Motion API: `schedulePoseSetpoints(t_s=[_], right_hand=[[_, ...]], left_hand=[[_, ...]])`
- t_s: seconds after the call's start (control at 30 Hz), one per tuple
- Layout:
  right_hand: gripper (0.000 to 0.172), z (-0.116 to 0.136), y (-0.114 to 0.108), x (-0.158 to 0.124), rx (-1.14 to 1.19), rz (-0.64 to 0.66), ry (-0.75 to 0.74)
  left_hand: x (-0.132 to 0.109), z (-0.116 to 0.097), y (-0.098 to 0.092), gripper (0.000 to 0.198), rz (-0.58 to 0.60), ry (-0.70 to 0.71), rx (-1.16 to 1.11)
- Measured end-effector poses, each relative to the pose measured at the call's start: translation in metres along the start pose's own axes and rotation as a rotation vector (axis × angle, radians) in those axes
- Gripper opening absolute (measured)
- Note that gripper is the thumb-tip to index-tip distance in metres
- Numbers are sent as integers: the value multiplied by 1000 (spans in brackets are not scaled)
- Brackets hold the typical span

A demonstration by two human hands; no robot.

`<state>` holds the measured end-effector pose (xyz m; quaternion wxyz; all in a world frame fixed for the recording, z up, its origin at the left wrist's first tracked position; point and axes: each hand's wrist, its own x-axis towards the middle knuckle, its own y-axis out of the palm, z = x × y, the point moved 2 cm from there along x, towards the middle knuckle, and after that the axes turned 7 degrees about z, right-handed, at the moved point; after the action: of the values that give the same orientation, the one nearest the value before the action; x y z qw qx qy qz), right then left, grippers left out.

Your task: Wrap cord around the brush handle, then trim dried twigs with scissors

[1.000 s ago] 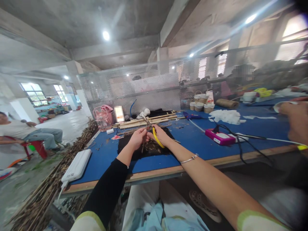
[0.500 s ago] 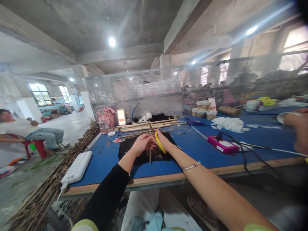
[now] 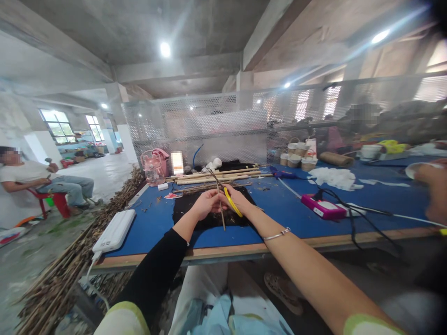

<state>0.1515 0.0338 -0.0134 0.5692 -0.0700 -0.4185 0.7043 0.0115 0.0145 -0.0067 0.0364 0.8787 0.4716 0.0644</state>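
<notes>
Over the dark cloth (image 3: 181, 216), both of my hands meet at the middle of the blue table. My left hand (image 3: 206, 204) is closed, pinching a thin twig (image 3: 223, 221) that points down toward me. Close against it, my right hand (image 3: 240, 201) grips yellow-handled scissors (image 3: 232, 202). Their narrow dark blades point up and away, near the twig's upper part. Whether the blades touch the twig is hard to see. Thin brown sticks (image 3: 195, 188) lie just behind the cloth.
Pale poles (image 3: 223, 177) lie farther back. A white power bank (image 3: 114, 230) is at the left edge, above heaped dry stalks (image 3: 66, 260). To the right are a magenta power strip (image 3: 323, 207) with cables, white fluff (image 3: 335, 179) and another person's hand (image 3: 433, 181).
The twig's lower end has shifted slightly right and changed its tilt. My hands stay together, with the scissors still in the right one. The camera view has moved a little.
</notes>
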Motion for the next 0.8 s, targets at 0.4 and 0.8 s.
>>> schedulePoseSetpoints(t_s=[0.4,0.8], right_hand=[[47,0,-2,1,-84,-70,-58],[48,1,-1,0,-165,-30,-11]], left_hand=[[-1,0,-1,20,-13,-3,16],[2,1,-3,11,-71,-53,48]])
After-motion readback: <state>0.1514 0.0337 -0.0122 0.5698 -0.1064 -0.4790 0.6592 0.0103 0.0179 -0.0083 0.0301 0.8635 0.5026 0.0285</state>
